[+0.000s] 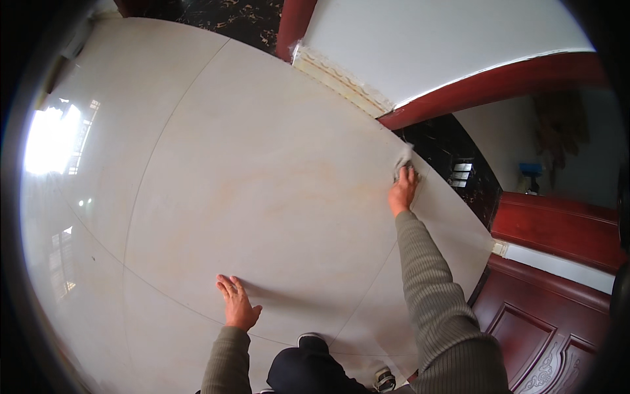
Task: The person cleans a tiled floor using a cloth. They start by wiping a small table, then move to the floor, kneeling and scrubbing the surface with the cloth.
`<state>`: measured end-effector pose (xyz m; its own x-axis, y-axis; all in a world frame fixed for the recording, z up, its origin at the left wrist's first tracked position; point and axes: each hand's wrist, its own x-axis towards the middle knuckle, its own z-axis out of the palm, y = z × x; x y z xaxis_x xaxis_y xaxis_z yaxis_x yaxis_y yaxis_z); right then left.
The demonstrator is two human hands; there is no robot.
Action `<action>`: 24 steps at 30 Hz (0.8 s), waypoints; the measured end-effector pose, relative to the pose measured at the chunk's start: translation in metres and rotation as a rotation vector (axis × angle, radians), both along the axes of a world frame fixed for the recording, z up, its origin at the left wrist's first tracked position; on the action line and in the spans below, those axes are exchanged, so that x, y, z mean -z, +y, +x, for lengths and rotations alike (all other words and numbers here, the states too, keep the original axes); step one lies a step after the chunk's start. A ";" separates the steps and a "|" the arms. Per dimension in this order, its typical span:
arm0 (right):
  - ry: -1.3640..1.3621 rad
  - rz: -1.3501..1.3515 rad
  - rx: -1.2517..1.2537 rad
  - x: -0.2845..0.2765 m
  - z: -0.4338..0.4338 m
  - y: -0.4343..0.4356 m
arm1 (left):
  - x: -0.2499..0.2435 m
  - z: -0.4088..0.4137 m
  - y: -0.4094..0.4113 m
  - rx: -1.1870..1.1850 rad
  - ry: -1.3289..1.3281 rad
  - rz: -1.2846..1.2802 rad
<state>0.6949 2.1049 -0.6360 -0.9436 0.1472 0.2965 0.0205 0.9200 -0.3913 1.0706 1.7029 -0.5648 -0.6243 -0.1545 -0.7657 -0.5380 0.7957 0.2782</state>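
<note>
My right hand [404,189] is stretched out over the glossy tiled floor [275,162], with its fingers on a crumpled pale cloth [403,160]. The cloth lies at the floor's edge, beside a black marbled threshold [433,143]. Nearer to me on the left, my left hand [238,303] is held above the tiles with its fingers spread and nothing in it. Its shadow falls to the right.
A dark red door frame [443,96] and a patterned skirting tile [339,81] border the white wall [433,34]. A carved red wooden door [536,315] stands at the lower right. My shoe [312,341] is on the floor below.
</note>
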 end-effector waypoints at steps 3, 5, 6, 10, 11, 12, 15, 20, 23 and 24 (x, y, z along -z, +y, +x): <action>0.136 0.234 -0.154 0.029 -0.022 -0.018 | 0.001 -0.003 0.001 -0.006 -0.009 0.006; 0.114 -0.012 -0.378 0.022 -0.055 -0.069 | 0.000 -0.011 0.006 0.003 0.000 0.010; -0.081 -0.027 -0.454 0.018 -0.049 -0.126 | 0.001 -0.002 0.001 -0.004 -0.011 -0.002; -0.168 -0.148 -0.999 -0.005 0.033 -0.236 | 0.005 0.000 -0.008 -0.037 -0.022 0.019; -0.143 -0.077 -1.072 -0.004 0.062 -0.236 | 0.004 0.003 -0.009 -0.046 -0.043 0.034; -0.235 -0.062 -1.019 -0.002 0.074 -0.222 | 0.009 0.009 -0.012 -0.026 -0.012 0.022; -0.336 -0.201 -0.491 -0.006 0.062 -0.152 | 0.005 0.022 -0.021 -0.060 0.001 0.017; -0.222 0.245 0.185 0.026 0.018 0.002 | -0.004 -0.004 0.000 -0.045 0.014 0.046; 0.105 0.036 -0.268 0.034 0.000 -0.119 | -0.008 -0.001 -0.007 -0.073 0.004 0.023; 0.239 0.167 -0.408 0.031 -0.015 -0.151 | -0.007 -0.011 0.001 -0.065 0.025 0.048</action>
<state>0.6798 1.9534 -0.6672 -0.8170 -0.2878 0.4996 -0.4264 0.8849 -0.1874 1.0599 1.7037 -0.5579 -0.6332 -0.1588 -0.7576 -0.5804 0.7449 0.3290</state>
